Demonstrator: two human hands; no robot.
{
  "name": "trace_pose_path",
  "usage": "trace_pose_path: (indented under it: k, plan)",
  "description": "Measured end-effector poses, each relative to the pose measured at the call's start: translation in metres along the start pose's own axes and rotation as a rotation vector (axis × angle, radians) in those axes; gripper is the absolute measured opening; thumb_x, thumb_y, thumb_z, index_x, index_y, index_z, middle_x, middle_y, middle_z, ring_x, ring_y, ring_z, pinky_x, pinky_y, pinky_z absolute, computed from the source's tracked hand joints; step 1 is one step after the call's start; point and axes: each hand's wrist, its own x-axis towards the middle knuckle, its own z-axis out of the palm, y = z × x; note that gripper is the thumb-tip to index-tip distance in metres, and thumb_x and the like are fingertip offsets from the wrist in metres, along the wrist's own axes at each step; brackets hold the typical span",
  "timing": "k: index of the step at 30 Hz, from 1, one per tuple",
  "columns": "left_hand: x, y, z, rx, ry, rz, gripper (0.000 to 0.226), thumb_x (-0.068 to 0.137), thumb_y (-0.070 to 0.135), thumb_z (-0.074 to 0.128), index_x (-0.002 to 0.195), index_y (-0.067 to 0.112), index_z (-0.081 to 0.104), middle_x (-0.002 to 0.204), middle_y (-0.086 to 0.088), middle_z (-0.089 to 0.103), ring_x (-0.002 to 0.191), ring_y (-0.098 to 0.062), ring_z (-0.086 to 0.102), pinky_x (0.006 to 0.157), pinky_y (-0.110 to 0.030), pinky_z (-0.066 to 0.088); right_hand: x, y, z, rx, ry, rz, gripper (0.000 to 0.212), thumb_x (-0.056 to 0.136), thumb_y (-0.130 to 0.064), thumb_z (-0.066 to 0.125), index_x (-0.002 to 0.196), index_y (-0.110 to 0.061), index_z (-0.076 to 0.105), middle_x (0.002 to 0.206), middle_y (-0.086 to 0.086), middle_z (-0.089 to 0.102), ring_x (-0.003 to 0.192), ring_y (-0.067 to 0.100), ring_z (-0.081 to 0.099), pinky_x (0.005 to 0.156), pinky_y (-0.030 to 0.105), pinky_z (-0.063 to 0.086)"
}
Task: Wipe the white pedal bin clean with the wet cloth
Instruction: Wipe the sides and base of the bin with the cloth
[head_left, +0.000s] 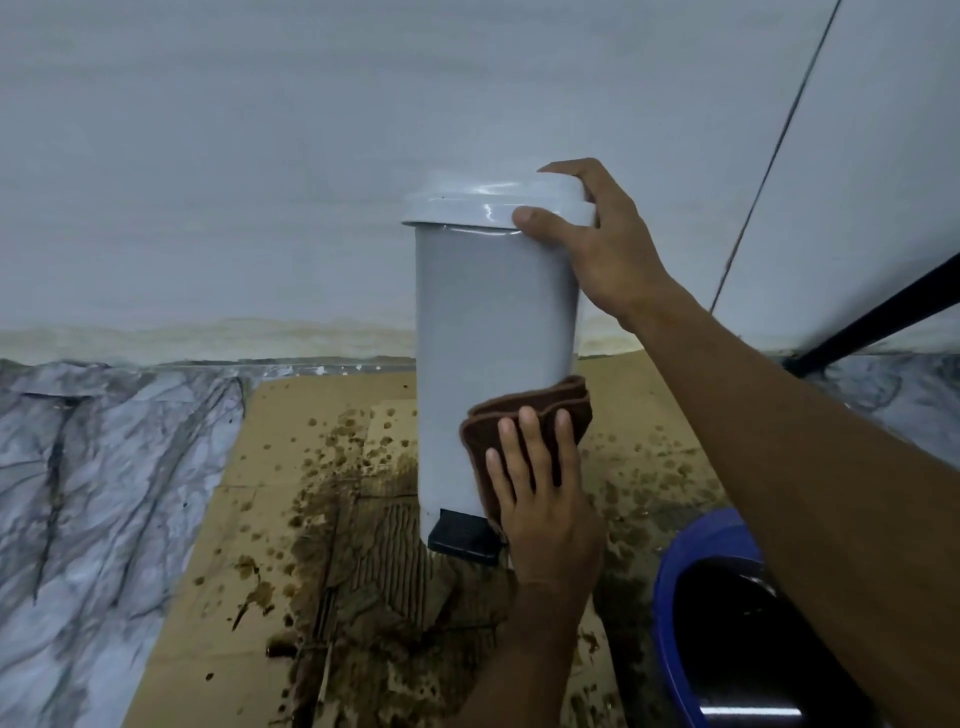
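The white pedal bin (488, 322) stands upright on stained cardboard, its lid (467, 205) shut and its black pedal (462, 535) facing me. My right hand (597, 244) grips the right edge of the lid, thumb on the near rim and fingers over the top. My left hand (540, 499) presses a folded brown cloth (535, 405) flat against the lower right side of the bin, just above the pedal. Part of the cloth is hidden under my fingers.
The cardboard sheet (291, 519) is spattered with brown liquid around the bin's base. A blue bucket (675, 587) with dark water sits at the lower right. A grey marbled floor (104, 493) lies to the left, a white wall (260, 182) behind, and a black bar (883, 306) at right.
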Motion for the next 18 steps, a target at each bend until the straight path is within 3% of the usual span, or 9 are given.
trace_pose_path:
  k: [2,6,11,18]
  plan:
    - [-0.007,-0.002,0.001,0.026,-0.024,0.01,0.07,0.097,0.013,0.039,0.162,0.007,0.015,0.169,-0.022,0.001,0.155,-0.044,0.005,0.125,-0.059,0.006,-0.001,0.0,0.002,0.001,0.003,0.001,0.043,0.081,-0.036,0.078,0.117,-0.021,0.06,0.113,-0.009,0.063,0.096,0.002,0.061,0.081,0.018,0.052]
    - [-0.041,-0.026,0.005,0.204,-0.13,0.206,0.087,0.091,0.027,0.055,0.162,0.008,0.009,0.17,-0.016,-0.003,0.157,-0.035,-0.002,0.126,-0.053,-0.005,0.002,0.0,0.002,-0.014,-0.019,0.018,0.045,0.08,-0.041,0.078,0.118,-0.026,0.059,0.119,-0.008,0.063,0.103,0.005,0.061,0.078,0.014,0.05]
    - [-0.046,-0.047,0.002,0.274,-0.18,0.358,0.087,0.09,0.03,0.049,0.162,0.007,0.006,0.17,-0.015,-0.006,0.157,-0.032,-0.005,0.126,-0.051,-0.006,0.002,0.002,0.0,0.02,-0.006,0.037,0.047,0.075,-0.044,0.079,0.115,-0.029,0.06,0.123,-0.006,0.061,0.104,0.007,0.062,0.076,0.014,0.049]
    - [0.058,-0.003,-0.016,0.078,-0.037,0.199,0.084,0.09,0.013,0.047,0.162,0.009,0.004,0.169,-0.012,-0.003,0.157,-0.034,-0.002,0.127,-0.054,0.0,0.003,0.0,-0.001,0.023,-0.002,0.053,0.044,0.079,-0.036,0.079,0.117,-0.026,0.06,0.118,-0.008,0.062,0.095,0.001,0.061,0.075,0.012,0.049]
